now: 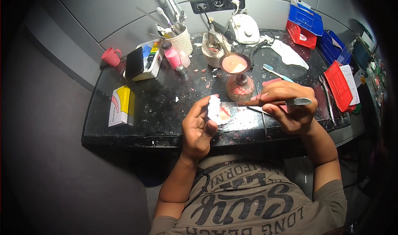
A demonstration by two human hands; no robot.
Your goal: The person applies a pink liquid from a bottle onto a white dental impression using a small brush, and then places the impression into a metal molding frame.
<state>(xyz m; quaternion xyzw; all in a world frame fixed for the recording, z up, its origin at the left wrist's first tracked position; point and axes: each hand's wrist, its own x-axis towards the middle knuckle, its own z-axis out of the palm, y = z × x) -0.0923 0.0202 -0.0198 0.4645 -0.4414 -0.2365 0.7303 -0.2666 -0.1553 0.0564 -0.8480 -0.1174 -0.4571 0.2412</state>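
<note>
My left hand [199, 125] holds a small white plaster cast [215, 109] with pink wax on it, just above the front of the black worktop [145, 106]. My right hand [288, 106] grips a slim metal knife-like tool [269, 103] held level, its tip touching the pink part of the cast. A second thin tool lies under the fingers of the right hand. Just behind the cast stands a round reddish burner [239, 88] and behind that a small bowl of pink material [234, 63].
A yellow and white box [120, 106] lies at the left. Behind are a white tray with a black phone [134, 63], a pink bottle [171, 55], a holder of brushes [180, 38], a white machine [244, 28], a toothbrush [275, 72], red and blue bins [306, 26].
</note>
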